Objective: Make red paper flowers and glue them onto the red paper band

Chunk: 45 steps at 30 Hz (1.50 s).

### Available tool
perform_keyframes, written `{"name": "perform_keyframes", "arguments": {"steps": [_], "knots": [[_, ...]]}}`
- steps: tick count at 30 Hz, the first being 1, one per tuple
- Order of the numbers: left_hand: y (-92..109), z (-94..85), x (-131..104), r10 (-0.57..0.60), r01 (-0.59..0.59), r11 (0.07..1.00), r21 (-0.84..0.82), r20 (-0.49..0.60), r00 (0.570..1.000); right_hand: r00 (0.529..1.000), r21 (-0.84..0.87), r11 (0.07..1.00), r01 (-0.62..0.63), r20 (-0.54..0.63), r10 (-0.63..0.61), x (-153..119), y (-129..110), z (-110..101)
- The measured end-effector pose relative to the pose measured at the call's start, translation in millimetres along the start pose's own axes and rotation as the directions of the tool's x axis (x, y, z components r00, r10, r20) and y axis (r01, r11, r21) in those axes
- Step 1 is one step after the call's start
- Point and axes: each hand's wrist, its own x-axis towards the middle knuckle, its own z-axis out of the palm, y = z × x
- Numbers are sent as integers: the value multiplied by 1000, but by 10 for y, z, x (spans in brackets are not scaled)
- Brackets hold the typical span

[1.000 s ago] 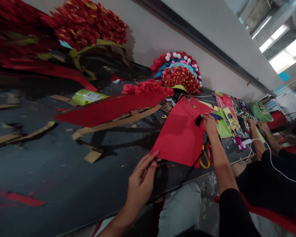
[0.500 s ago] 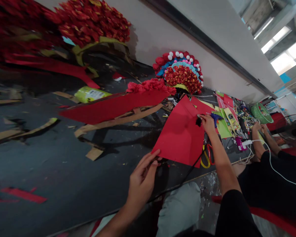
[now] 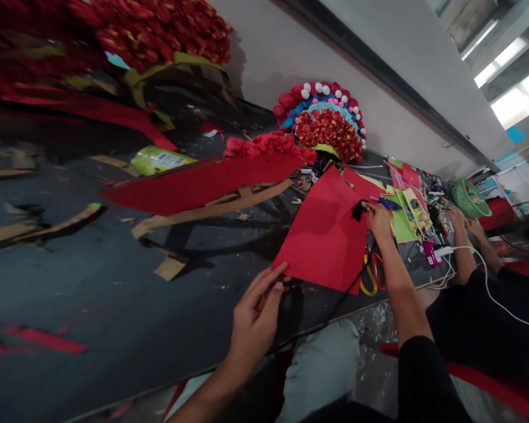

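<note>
A red sheet (image 3: 321,235), paper or thin felt, lies on the dark table with its lower left corner at my left hand (image 3: 256,314). The fingertips pinch that corner, the thumb curled in beneath. At the sheet's right edge, my right hand (image 3: 379,222) is closed on a small dark, fuzzy-looking thing (image 3: 360,210), too blurred to name exactly. Scissors (image 3: 369,279) with yellow and red handles lie below that hand, partly hidden by the sheet. Left of the sheet lies a long red strip piece (image 3: 211,183) with ruffled red trim along one end.
A fan-shaped headdress (image 3: 328,126) with white balls leans by the wall. Cardboard strips (image 3: 220,205) and a yellow-green bottle (image 3: 158,160) lie on the left. A green basket (image 3: 471,200), coloured paper (image 3: 403,226) and a purple box (image 3: 432,254) with a white cable are right, beside another person's hands (image 3: 461,226).
My right hand has shifted slightly right and turned a little with the dark thing. My left hand stays at the sheet's corner. The other person's hands have moved slightly; the view has shifted a little.
</note>
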Motion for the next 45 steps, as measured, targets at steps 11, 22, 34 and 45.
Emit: {"name": "perform_keyframes", "arguments": {"steps": [11,22,34,45], "knots": [[40,15,6,-29,30,999,33,-20,999,999,33,999,0,42,-1,-182,114,-113],[74,18,20,-6,7,998,70,-25,1000,943,182,938,-296,-102,317,26,711,-446],[51,6,28,-11,11,1000,18,6,1000,938,235,909,-345,104,330,331,704,-448],[37,7,23,7,-7,999,31,-9,1000,983,96,980,-176,68,170,166,398,-436]]}}
